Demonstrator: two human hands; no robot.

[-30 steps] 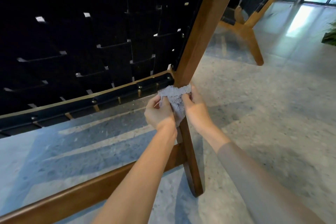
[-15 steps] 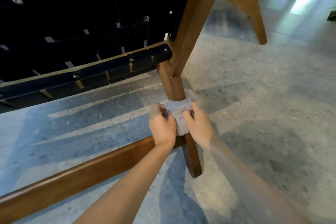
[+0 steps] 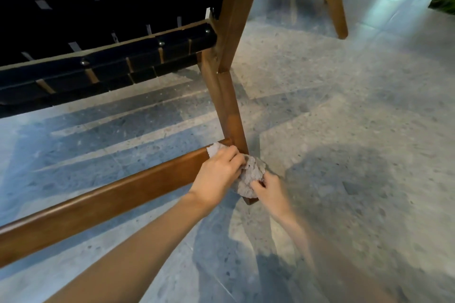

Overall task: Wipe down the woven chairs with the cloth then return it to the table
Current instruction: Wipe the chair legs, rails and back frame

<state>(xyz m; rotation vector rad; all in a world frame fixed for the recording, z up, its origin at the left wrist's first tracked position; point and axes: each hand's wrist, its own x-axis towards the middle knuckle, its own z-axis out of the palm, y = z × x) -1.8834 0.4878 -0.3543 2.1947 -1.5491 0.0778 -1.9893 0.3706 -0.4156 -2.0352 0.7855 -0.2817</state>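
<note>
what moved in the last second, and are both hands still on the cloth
Both hands slid the cloth down the chair leg, from the joint by the woven seat to just above its foot. The left hand now presses the cloth over the end of the low crossbar; the right hand pinches it against the leg. Unchanged: both hands grip the cloth, and the chair has not visibly moved.

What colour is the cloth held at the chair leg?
The cloth is pale grey, seen best in the head view.
</note>
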